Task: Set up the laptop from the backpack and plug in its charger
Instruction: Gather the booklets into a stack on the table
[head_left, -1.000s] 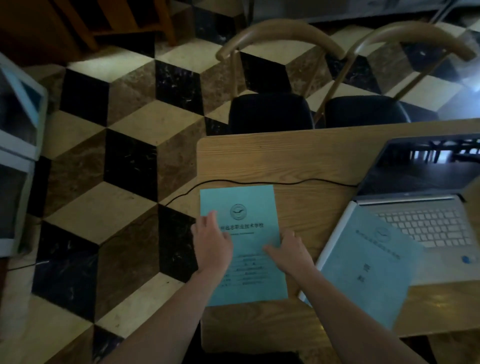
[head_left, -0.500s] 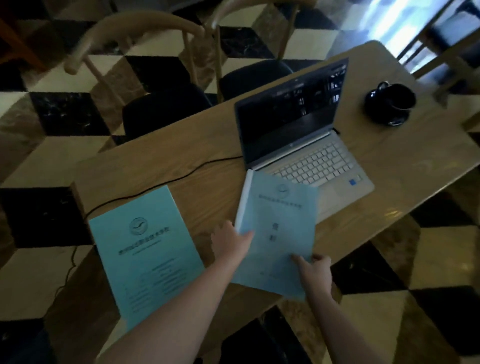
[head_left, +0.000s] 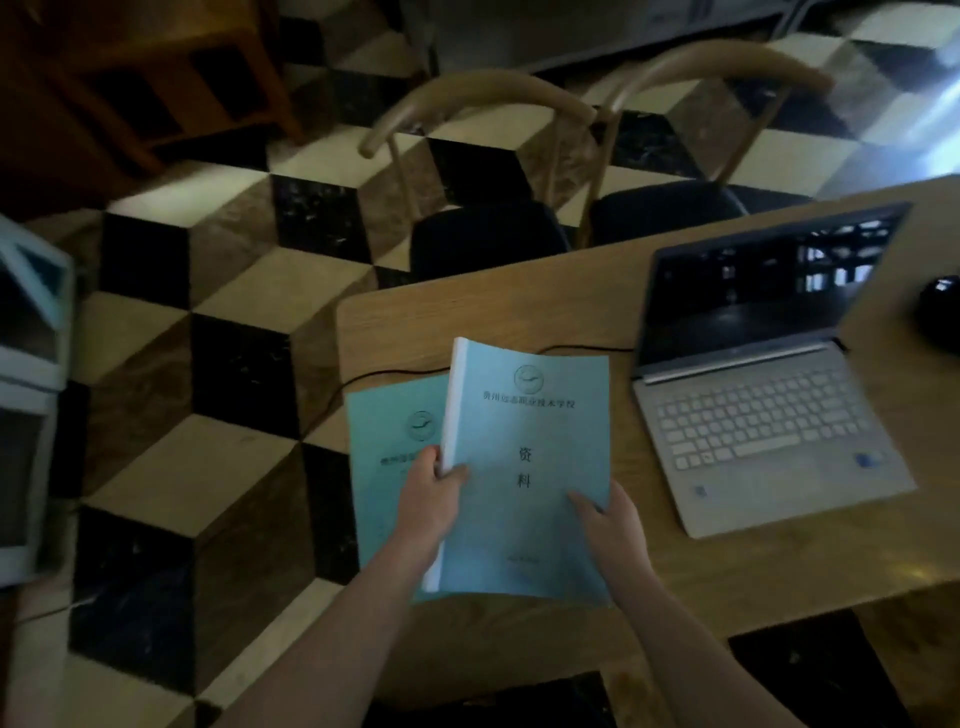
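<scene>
The laptop (head_left: 769, 374) sits open on the table (head_left: 779, 566), its dark screen tilted back toward the far edge and its keyboard toward the person. Its long axis runs along the table's length, skewed a little so the hinge end lies further from the person at the right. A black cable (head_left: 582, 349) runs from the laptop's left side across the table and off its left end; the plug at the laptop cannot be made out.

One laptop, two blue booklets, two chairs and one dark object show.

Left of the laptop, both hands hold the thick booklet (head_left: 524, 467) above the table. The left hand (head_left: 428, 499) grips its white spine, thumb on the cover and fingers behind. The right hand (head_left: 613, 525) pinches its lower right edge, thumb on the cover. The laptop lies just right of the right hand, apart from it.

The thin booklet (head_left: 389, 467) lies flat further left of the laptop, partly under the thick one.

Right of the laptop a dark object (head_left: 940, 312) rests at the frame edge. Beyond the laptop, two chairs (head_left: 488, 234) stand on the chequered floor (head_left: 208, 364).
</scene>
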